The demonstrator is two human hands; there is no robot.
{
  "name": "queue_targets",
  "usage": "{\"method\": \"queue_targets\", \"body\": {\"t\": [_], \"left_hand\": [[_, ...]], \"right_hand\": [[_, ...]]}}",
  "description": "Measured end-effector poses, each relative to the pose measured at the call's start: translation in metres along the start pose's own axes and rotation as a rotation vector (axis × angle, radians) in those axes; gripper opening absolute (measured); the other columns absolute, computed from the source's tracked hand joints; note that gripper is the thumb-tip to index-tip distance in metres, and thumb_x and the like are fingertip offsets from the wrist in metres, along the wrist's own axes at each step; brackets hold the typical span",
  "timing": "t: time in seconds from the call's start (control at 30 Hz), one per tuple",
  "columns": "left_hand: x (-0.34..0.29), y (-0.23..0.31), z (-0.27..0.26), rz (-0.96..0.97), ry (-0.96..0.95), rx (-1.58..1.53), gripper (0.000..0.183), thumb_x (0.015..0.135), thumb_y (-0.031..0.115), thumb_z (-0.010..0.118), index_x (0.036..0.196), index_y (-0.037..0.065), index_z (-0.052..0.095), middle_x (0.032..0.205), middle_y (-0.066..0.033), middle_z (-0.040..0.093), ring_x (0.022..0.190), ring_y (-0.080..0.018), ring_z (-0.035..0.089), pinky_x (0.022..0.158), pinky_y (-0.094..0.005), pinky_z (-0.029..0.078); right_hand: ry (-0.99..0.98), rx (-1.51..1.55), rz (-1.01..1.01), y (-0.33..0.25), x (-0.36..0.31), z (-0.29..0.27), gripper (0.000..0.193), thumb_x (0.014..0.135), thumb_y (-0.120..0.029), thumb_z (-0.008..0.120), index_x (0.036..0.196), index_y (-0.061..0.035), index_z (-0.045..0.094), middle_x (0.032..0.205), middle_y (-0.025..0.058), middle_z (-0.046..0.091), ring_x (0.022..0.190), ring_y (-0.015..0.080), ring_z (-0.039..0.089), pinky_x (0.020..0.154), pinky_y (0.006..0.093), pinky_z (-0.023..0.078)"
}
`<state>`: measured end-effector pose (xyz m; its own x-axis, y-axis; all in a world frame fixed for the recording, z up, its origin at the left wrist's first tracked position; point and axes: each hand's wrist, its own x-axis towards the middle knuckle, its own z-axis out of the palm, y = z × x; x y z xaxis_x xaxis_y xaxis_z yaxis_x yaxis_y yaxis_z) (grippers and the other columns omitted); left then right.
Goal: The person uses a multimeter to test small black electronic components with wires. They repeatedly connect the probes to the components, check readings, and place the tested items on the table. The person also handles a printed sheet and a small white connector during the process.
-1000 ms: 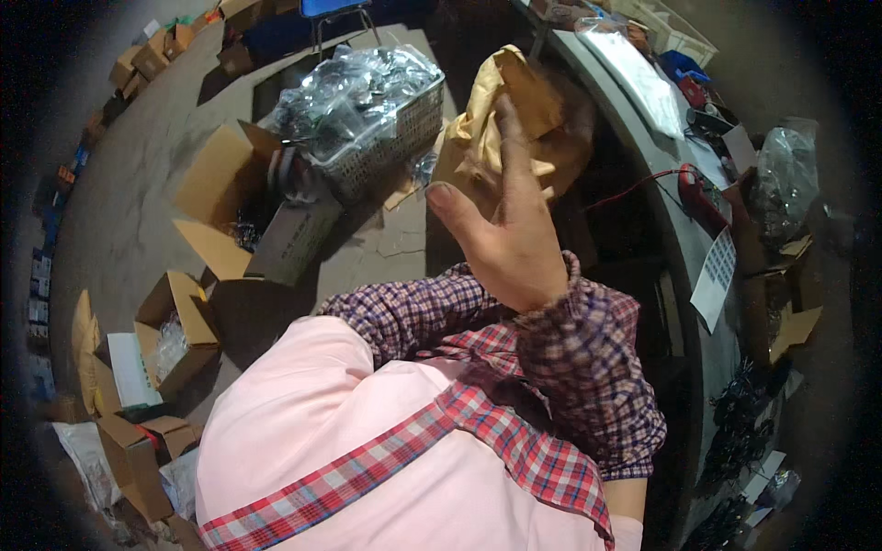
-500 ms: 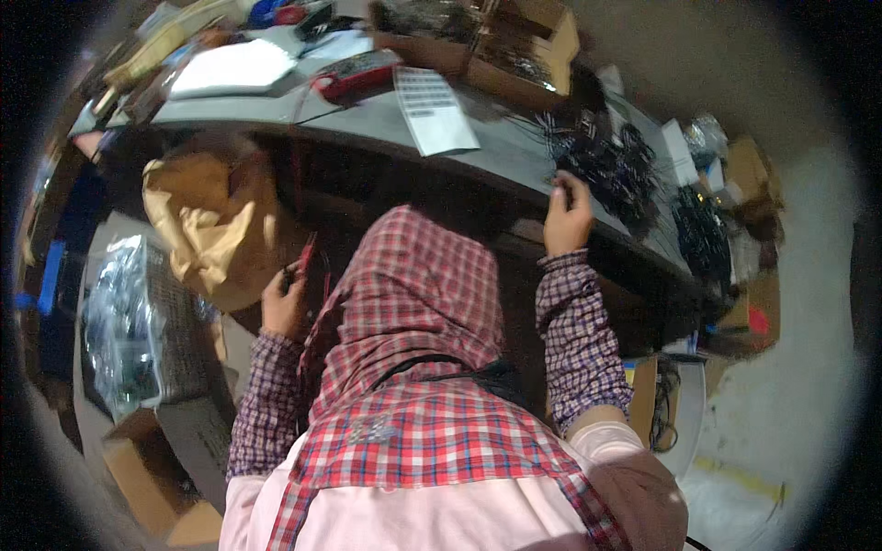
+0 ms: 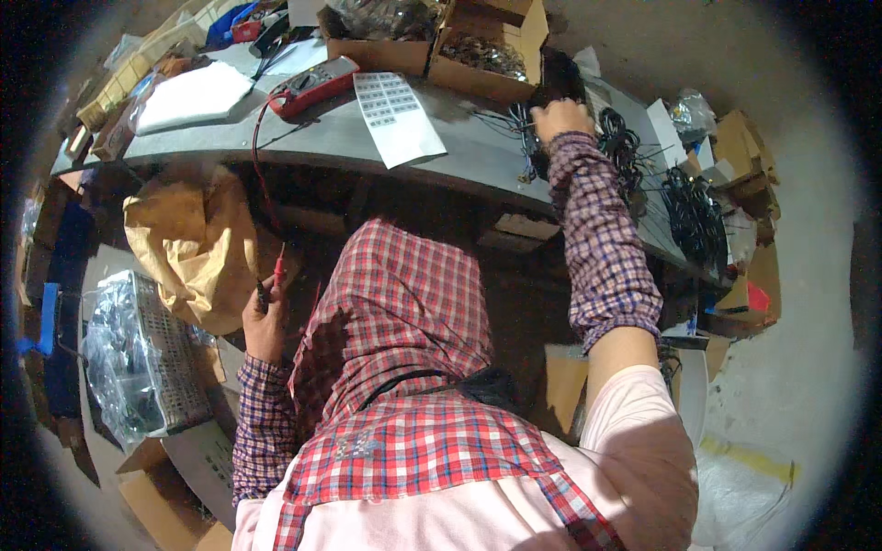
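Note:
My left hand point(image 3: 265, 323) is closed round a red test probe point(image 3: 279, 268) and a black test probe point(image 3: 262, 297), held beside my lap below the table edge. A red lead point(image 3: 257, 156) hangs over the edge from a red and grey multimeter point(image 3: 314, 87) on the table. My right hand point(image 3: 562, 119) reaches over the far part of the table, its fingers curled onto a bundle of black cables point(image 3: 529, 142). Its fingertips are partly hidden behind the knuckles. More coiled black cables point(image 3: 617, 147) lie just right of it.
A printed white sheet point(image 3: 397, 119) lies mid-table. Behind it stand cardboard boxes point(image 3: 487, 87) of small parts. White foam point(image 3: 195, 96) lies left. A brown paper bag point(image 3: 188, 248) and a plastic-covered crate point(image 3: 170, 358) stand at my left. More black cables point(image 3: 695, 220) lie at right.
My right hand has gone from in front of the table edge forward onto the black cables. My left hand has shifted slightly down and left, still with the probes. The view has turned slightly.

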<state>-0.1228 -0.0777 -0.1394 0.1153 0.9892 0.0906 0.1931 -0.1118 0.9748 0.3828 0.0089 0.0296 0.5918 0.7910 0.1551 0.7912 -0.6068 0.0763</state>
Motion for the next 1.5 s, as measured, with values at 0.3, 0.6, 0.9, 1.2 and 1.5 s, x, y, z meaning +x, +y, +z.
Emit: {"method": "queue_targets", "body": {"t": [0.3,0.6,0.9,1.2,1.5], "left_hand": [[-0.002,-0.013,0.009,0.024,0.031,-0.018,0.027,0.095,0.018,0.054,0.116,0.001,0.059,0.076,0.0074,0.051,0.062,-0.0020,0.041,0.054,-0.0182,0.034],[-0.004,-0.015,0.001,-0.084,0.041,-0.165,0.026,0.095,0.019,0.055,0.115,0.004,0.060,0.074,0.0072,0.050,0.061,-0.0010,0.041,0.052,-0.0183,0.034],[0.000,-0.014,0.008,-0.122,0.015,-0.155,0.024,0.094,0.018,0.056,0.114,0.005,0.060,0.072,0.0081,0.049,0.057,-0.0013,0.039,0.049,-0.0180,0.031],[0.004,-0.010,0.005,-0.012,0.064,-0.051,0.028,0.095,0.020,0.054,0.116,0.003,0.060,0.076,0.0072,0.051,0.064,-0.0022,0.044,0.057,-0.0190,0.037],[-0.008,0.021,-0.007,-0.103,0.025,-0.083,0.030,0.097,0.023,0.050,0.117,0.003,0.060,0.076,0.0053,0.050,0.061,-0.0025,0.042,0.055,-0.0189,0.036]], "right_hand": [[-0.262,-0.240,0.079,-0.053,0.016,0.021,0.071,0.075,-0.062,0.064,0.130,-0.0182,0.053,0.144,0.0076,0.036,0.135,0.0292,0.024,0.106,0.0473,0.019],[-0.012,0.820,-0.354,0.004,0.037,0.011,0.043,0.079,-0.029,0.070,0.110,-0.0004,0.062,0.094,0.0068,0.061,0.084,0.0167,0.057,0.080,0.0326,0.047],[0.020,0.390,-0.881,-0.002,-0.053,0.055,0.054,0.074,0.015,0.045,0.113,-0.0166,0.064,0.131,0.0112,0.050,0.116,0.0294,0.053,0.097,0.0327,0.044],[-0.214,0.264,-0.025,-0.080,-0.054,0.028,0.056,0.086,-0.051,0.054,0.107,-0.0003,0.065,0.114,0.0245,0.060,0.107,0.0360,0.057,0.091,0.0429,0.045],[-0.072,1.100,-0.436,-0.061,-0.117,0.039,0.029,0.080,-0.009,0.071,0.097,-0.0010,0.049,0.094,0.0160,0.064,0.081,0.0208,0.064,0.070,0.0324,0.050]]}}
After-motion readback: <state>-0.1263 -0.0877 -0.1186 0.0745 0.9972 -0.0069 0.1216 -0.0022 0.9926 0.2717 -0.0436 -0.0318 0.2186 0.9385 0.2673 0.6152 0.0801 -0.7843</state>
